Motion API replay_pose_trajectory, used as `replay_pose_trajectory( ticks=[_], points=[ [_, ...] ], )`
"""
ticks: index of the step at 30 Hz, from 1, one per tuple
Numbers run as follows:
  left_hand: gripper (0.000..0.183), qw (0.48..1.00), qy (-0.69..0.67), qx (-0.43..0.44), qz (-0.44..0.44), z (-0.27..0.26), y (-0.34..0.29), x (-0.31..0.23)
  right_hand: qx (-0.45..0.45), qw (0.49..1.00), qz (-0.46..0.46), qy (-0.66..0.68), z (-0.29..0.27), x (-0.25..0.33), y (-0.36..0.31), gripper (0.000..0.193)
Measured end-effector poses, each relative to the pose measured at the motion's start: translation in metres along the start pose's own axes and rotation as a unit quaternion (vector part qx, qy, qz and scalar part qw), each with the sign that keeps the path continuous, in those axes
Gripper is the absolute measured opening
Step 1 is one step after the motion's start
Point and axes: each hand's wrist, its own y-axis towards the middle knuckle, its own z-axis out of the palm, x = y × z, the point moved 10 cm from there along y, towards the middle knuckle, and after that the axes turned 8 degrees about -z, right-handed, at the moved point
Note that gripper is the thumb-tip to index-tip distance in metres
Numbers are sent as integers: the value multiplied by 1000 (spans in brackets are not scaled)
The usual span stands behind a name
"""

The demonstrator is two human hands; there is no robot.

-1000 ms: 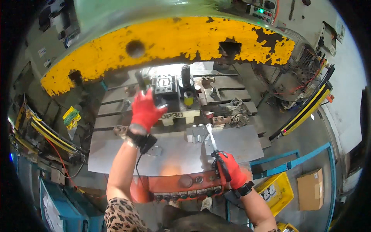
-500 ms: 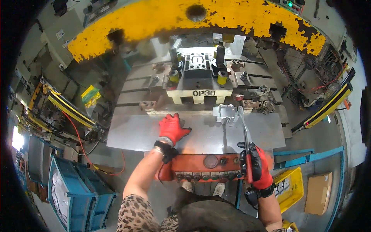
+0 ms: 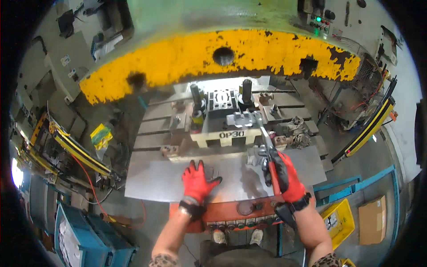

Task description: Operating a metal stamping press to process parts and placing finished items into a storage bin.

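Observation:
My right hand [image 3: 287, 175], in a red and black glove, is closed around the red handles of a pair of long metal tongs [image 3: 265, 135]. Their jaws hold a flat silvery stamped metal piece [image 3: 240, 119] above the front right of the die block [image 3: 224, 135]. Below it, a small stack of similar metal pieces [image 3: 255, 157] stands on the grey steel plate [image 3: 151, 173]. Fingers spread, my left hand [image 3: 199, 182] rests on that plate in a red glove, holding nothing. Another plate-shaped piece [image 3: 221, 99] with cut-outs shows on the die between dark guide posts [image 3: 247, 91].
Overhead hangs the chipped yellow press ram [image 3: 178, 64]. Yellow-black guard bars [image 3: 369, 127] flank the bed. A crumpled grey rag [image 3: 299, 133] lies right of the die. A yellow bin [image 3: 340, 222], cardboard box [image 3: 372, 221] and blue crate [image 3: 89, 236] stand below.
My right hand has moved forward with the tongs, and a metal piece is now lifted from the stack toward the die. The left hand stays on the plate. The whole view has tilted upward.

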Motion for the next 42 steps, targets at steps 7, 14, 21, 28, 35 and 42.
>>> replay_pose_trajectory(
  ticks=[7, 14, 21, 28, 35, 42],
  points=[
    [81, 986, -113, -121, -1, -52, -53, 66, 17, 996, -80, 43, 26, -19, 136, 31],
    [72, 974, -110, -160, -118, -65, -91, 152, -1, 995, -15, 98, 22, -69, 201, 24],
    [67, 966, -176, -157, -102, -56, -93, 162, 30, 988, -87, 124, 38, -61, 204, 30],
    [64, 960, -223, -159, -62, -61, -81, 167, -63, 988, -77, 114, 65, -67, 199, 33],
    [64, 945, -284, -151, -58, -55, -80, 202, -107, 986, -131, 14, 74, -55, 204, 40],
    [64, 941, -301, -130, -81, -52, -82, 214, -161, 976, -111, 101, 79, -64, 202, 45]
  ],
)
